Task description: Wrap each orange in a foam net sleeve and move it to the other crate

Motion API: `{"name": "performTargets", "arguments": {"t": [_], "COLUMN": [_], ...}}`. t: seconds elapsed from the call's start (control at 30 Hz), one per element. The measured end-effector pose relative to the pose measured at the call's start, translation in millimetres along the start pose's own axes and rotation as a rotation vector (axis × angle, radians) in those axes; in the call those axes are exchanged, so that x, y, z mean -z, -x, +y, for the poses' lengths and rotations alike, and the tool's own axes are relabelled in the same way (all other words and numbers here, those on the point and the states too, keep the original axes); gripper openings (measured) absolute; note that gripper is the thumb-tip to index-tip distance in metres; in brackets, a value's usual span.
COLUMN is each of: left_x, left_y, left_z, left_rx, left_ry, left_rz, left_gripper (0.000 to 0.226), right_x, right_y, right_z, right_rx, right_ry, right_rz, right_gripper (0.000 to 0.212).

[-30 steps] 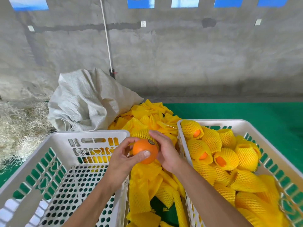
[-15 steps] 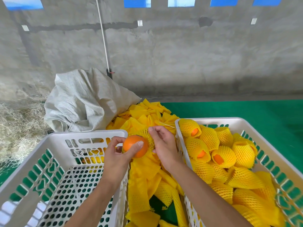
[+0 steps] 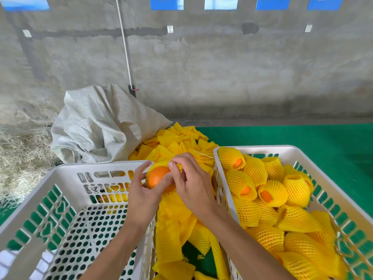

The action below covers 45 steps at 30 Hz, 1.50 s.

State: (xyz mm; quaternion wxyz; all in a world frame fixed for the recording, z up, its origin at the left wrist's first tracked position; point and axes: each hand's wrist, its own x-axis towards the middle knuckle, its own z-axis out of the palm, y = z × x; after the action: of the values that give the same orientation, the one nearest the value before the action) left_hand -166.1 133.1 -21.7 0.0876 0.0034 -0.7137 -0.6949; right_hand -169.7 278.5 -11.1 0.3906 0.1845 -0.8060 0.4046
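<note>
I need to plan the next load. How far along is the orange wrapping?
Done: the right crate holds many sleeved oranges. In hand: the left hand holds an orange while the right hand pulls a foam sleeve over it. Left: finishing it and moving it over. The left crate shows no oranges.

Your green mat (image 3: 302, 138) carries two white crates (image 3: 66, 178) (image 3: 282, 148), loose yellow sleeves (image 3: 175, 229) between, grey sack (image 3: 101, 126) behind.

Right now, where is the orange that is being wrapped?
In the head view the orange is near the centre, held between the left hand and right hand, above the gap between the two white crates, with a yellow foam net sleeve partly over it.
</note>
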Motion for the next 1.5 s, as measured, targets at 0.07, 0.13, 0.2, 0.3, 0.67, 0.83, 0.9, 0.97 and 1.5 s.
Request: {"name": "performTargets", "arguments": {"t": [0.07, 0.13, 0.2, 0.3, 0.67, 0.83, 0.9, 0.97, 1.5], "left_x": [0.6, 2.4, 3.9, 4.3, 1.3, -0.8, -1.2, -3.0, 1.9], "left_y": [2.3, 3.0, 1.5, -1.6, -0.3, 0.8, 0.9, 1.5, -0.8], "left_z": [1.4, 1.8, 0.9, -0.4, -0.8, -2.1, -2.6, -2.4, -6.4], "left_rx": [0.008, 0.02, 0.047, 0.064, 0.02, -0.052, -0.05, -0.046, -0.066], "left_ry": [0.076, 0.162, 0.195, 0.2, 0.142, 0.092, 0.085, 0.074, 0.205], "left_rz": [-0.011, -0.009, -0.003, 0.001, -0.089, -0.05, -0.03, -0.009, 0.111], "left_gripper": [0.08, 0.07, 0.075, 0.099, 0.09, 0.075, 0.07, 0.072, 0.041], "right_x": [-1.2, -1.7, -1.4, -2.7, 3.6, 7.9, 10.5, 12.2, -0.4], "right_y": [1.4, 4.1, 7.0, 8.5, 2.9, 1.0, 0.8, 0.7, 4.4], "right_z": [1.1, 2.9, 4.1, 1.2, 15.3, 16.0, 13.8, 10.6, -3.1], "right_rx": [-0.074, -0.177, -0.253, -0.306, -0.361, -0.238, -0.205, -0.16, 0.003], "right_ry": [-0.042, -0.102, -0.166, -0.244, -0.083, 0.063, 0.135, 0.167, 0.165], "right_rz": [-0.027, -0.115, -0.229, -0.275, -0.145, -0.209, -0.184, -0.167, -0.168], "right_gripper": [0.019, 0.026, 0.036, 0.041, 0.037, 0.034, 0.032, 0.03, 0.023]}}
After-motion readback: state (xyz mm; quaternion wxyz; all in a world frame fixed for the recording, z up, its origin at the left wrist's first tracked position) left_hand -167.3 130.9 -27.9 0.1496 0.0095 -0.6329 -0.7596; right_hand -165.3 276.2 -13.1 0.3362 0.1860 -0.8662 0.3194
